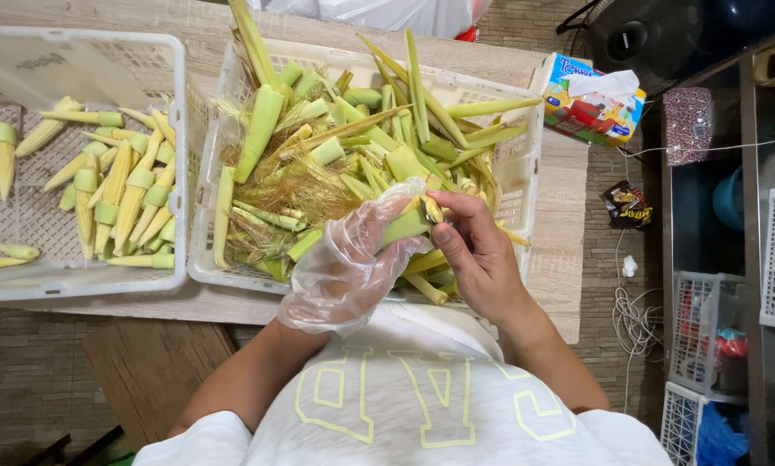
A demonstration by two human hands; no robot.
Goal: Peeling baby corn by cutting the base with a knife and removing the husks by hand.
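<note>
Green corn ear (407, 224) gripped between gloved left hand (346, 263) (plastic) and right hand (473, 246).

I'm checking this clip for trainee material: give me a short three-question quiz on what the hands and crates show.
1. True or false: the left hand wears a clear plastic glove.
2. Which crate holds the peeled baby corn: A) left crate, B) middle crate?
3. What does the bare right hand pinch at its fingertips?

Key: 1 true. 2 A; the peeled baby corn lies there, while the middle crate holds husks. 3 The tip of the green corn ear that the left hand holds.
</note>
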